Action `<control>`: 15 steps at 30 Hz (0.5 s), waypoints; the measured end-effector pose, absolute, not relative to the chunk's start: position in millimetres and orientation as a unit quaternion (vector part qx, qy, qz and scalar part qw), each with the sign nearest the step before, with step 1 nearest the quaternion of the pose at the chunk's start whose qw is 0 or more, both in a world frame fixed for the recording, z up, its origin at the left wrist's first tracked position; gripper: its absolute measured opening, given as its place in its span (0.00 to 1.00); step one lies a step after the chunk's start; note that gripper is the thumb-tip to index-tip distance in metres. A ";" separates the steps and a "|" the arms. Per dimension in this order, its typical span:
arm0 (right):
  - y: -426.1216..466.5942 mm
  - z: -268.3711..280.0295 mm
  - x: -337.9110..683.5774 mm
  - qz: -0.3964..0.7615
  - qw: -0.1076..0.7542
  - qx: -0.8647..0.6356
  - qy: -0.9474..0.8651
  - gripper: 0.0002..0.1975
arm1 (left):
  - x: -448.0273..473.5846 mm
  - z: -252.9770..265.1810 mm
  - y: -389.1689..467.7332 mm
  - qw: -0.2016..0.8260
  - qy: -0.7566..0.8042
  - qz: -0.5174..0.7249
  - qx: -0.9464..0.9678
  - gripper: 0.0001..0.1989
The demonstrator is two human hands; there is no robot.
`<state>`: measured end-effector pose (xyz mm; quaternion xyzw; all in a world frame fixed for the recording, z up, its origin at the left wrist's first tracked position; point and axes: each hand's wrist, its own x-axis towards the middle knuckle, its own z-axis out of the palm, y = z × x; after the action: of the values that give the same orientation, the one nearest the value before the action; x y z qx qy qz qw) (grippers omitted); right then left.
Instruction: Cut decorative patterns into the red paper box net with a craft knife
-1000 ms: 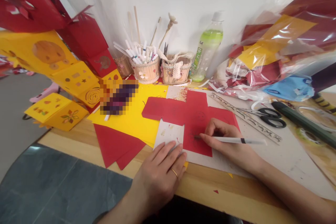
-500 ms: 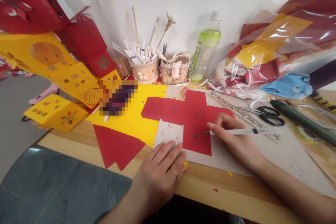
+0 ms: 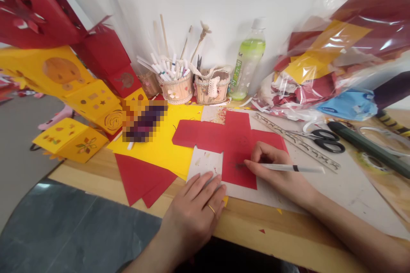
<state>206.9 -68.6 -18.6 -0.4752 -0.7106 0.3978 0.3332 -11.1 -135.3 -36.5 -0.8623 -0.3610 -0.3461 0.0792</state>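
A cross-shaped sheet of red card lies flat on a grey cutting board. Faint dark drawn marks show on its middle and lower panels. In a pinch, my right hand holds a slim white pen with a dark band, its tip at the lower red panel; the barrel slants back to the right. My left hand, with a ring on one finger, rests flat, fingers stretched over the board's edge beside the lower panel.
Scissors and a patterned ruler lie right of the card. Yellow sheets and red sheets are at left, near decorated paper boxes. Behind stand pen baskets, a green drink bottle and a plastic bag of paper.
My right hand has shifted slightly left, carrying the pen tip leftward over the lower red panel. My left hand stays where it was. The whole view has shifted slightly.
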 end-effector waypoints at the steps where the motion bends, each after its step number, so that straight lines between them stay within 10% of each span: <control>1: -68.4 -19.1 206.5 0.400 0.331 -0.474 -0.711 0.13 | -10.9 -36.6 -135.3 0.079 -0.361 -0.347 -0.862 0.11; 15: -69.0 -20.5 205.6 0.402 0.318 -0.477 -0.714 0.14 | -10.2 -37.6 -135.8 0.085 -0.363 -0.348 -0.861 0.11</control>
<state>205.6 -69.0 -20.5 -0.4770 -0.7140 0.4021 0.3177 -10.2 -135.8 -37.6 -0.8605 -0.3626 -0.3477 0.0846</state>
